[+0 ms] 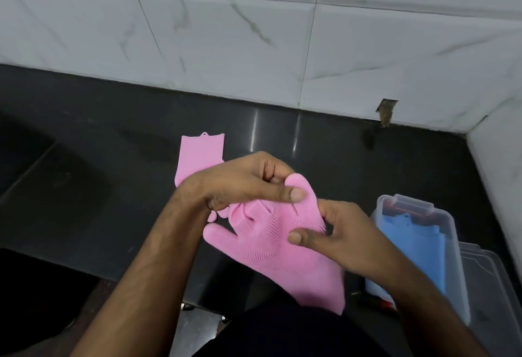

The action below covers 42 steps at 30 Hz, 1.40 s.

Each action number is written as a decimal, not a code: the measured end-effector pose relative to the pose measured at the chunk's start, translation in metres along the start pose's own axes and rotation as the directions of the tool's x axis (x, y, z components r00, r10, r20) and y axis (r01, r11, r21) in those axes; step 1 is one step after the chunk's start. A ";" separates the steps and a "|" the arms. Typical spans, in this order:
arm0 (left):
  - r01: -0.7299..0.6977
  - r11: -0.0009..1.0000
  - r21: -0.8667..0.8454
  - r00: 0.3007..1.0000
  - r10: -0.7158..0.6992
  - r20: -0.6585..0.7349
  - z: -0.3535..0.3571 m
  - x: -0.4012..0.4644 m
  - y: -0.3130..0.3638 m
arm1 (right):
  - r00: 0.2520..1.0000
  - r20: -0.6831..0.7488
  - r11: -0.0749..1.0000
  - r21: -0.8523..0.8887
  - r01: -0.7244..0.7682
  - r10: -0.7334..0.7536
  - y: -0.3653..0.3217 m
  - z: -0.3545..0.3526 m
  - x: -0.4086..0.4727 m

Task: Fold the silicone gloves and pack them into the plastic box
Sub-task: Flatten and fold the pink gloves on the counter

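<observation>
I hold a pink silicone glove (262,246) with bristles on its palm above the black counter. My left hand (245,181) pinches its fingertip end from above, thumb pressed on the pink tip. My right hand (336,232) grips the glove's right edge, thumb on the bristled side. The cuff hangs down toward me. A second pink glove (199,156) lies flat on the counter behind my left hand, partly hidden by it. To the right stands a clear plastic box (457,246) with a blue glove (415,241) inside.
The black counter (113,144) ends at a white marble-tiled wall (254,31) behind and at the right. A clear lid (491,294) lies next to the box at the far right. A dark recess sits at the left.
</observation>
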<state>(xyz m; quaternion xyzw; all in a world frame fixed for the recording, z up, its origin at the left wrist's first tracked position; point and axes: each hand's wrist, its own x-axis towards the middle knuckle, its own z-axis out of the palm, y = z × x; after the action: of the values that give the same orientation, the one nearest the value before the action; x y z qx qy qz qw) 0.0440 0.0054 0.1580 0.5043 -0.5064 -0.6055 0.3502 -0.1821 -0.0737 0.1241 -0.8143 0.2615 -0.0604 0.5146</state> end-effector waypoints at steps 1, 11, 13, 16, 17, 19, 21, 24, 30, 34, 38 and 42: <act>-0.031 0.999 0.014 0.996 0.032 -0.078 -0.001 0.003 -0.001 | 1.000 -0.020 0.999 0.040 -0.014 0.014 0.001 0.004 0.000; 0.154 0.752 0.640 0.883 0.186 -0.431 -0.002 0.041 -0.010 | 0.941 -0.267 0.973 0.152 -0.172 0.208 0.023 0.026 0.019; 0.147 0.680 0.718 0.871 0.255 -0.420 0.000 0.043 -0.007 | 0.938 -0.252 0.968 0.141 -0.206 0.237 0.024 0.029 0.022; 0.107 0.600 0.793 0.840 0.372 -0.395 0.003 0.046 0.001 | 0.953 -0.193 0.957 0.220 -0.191 0.235 0.023 0.031 0.023; 0.111 0.583 0.805 0.816 0.409 -0.408 0.004 0.048 0.002 | 0.952 -0.195 0.950 0.253 -0.183 0.236 0.022 0.032 0.024; 0.112 0.613 0.782 0.758 0.456 -0.466 0.007 0.050 0.002 | 0.938 -0.224 0.927 0.326 -0.183 0.264 0.020 0.033 0.026; 0.105 0.698 0.709 0.725 0.434 -0.535 0.010 0.051 -0.004 | 0.915 -0.256 0.890 0.416 -0.187 0.312 0.019 0.032 0.030; 0.161 0.739 0.654 0.717 0.368 -0.593 0.015 0.052 -0.018 | 0.882 -0.295 0.846 0.500 -0.184 0.367 0.020 0.027 0.034; 0.326 0.857 0.399 0.605 0.135 -0.785 0.023 0.055 -0.052 | 0.889 -0.349 0.861 0.500 -0.092 0.297 0.021 0.025 0.031; 0.220 0.906 -0.362 0.759 -0.392 -0.520 0.028 0.052 -0.071 | 0.901 -0.335 0.827 0.560 -0.045 0.277 0.015 0.028 0.027; -0.035 0.508 -0.861 0.926 -0.306 -0.219 0.035 0.041 -0.084 | 0.876 -0.336 0.752 0.657 -0.045 0.346 0.021 0.033 0.025; -0.211 0.647 -0.732 0.869 -0.219 -0.444 0.032 0.038 -0.095 | 0.834 -0.352 0.750 0.653 -0.107 0.425 0.033 0.036 0.026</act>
<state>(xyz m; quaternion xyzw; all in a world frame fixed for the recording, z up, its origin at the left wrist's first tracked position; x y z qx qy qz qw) 0.0120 0.0009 0.0562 0.4483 -0.0958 -0.6114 0.6450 -0.1589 -0.0681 0.0739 -0.5155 0.4641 -0.2644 0.6700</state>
